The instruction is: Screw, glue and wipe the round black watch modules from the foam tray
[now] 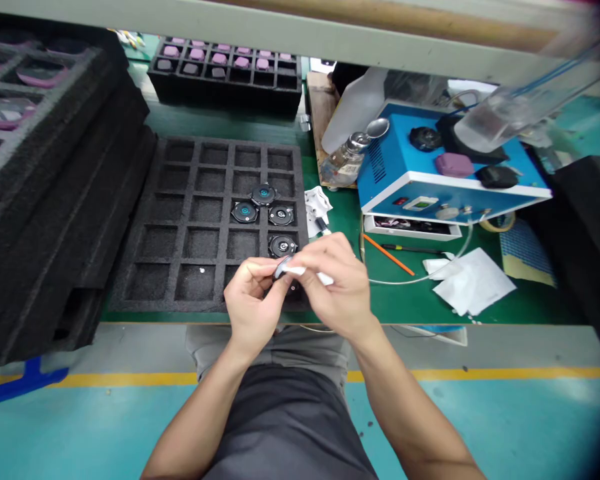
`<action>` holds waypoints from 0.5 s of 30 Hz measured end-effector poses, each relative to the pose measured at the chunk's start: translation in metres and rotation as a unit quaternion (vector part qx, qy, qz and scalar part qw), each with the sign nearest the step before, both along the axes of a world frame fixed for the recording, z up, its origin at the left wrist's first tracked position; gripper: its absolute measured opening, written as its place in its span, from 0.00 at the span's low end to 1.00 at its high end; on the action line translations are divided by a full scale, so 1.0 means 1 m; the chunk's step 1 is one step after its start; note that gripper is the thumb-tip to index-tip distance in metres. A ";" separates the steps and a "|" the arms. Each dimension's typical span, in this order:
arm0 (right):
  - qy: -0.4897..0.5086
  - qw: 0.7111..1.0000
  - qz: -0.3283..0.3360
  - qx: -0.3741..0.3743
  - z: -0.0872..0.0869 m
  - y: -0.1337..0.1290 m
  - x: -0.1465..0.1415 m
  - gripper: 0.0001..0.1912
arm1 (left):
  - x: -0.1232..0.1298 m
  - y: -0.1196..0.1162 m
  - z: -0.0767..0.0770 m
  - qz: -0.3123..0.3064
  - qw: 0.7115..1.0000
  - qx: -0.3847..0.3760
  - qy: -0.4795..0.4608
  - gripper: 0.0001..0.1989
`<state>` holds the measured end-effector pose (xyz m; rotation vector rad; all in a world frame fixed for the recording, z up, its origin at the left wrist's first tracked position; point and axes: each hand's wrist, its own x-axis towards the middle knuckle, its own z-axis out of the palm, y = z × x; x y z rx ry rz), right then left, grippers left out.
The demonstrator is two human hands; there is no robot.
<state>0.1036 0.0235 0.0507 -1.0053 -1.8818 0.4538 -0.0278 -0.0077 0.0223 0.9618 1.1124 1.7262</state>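
My left hand (254, 300) pinches a small dark, round-edged part (281, 268) that looks like the black watch-like discs close by. My right hand (336, 283) is closed on a crumpled white wipe (325, 278), and a corner of it presses against the part's edge. Both hands are over the near right corner of a black foam tray (173, 308). Beyond them in the tray, black discs (281, 246) with round centres sit in or across the compartments. The fingers hide most of the held part.
A blue machine (395, 160) with a thin hose stands at the right. White wipes (475, 283), an orange stick (390, 255) and a black pen (413, 249) lie before it. Stacked foam trays (70, 200) rise at the left. Another tray (225, 90) holds purple pieces at the back.
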 end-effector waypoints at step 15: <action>0.027 0.995 -0.092 -0.020 0.002 0.005 0.000 0.06 | -0.012 0.004 -0.005 -0.035 0.993 -0.073 -0.090 0.16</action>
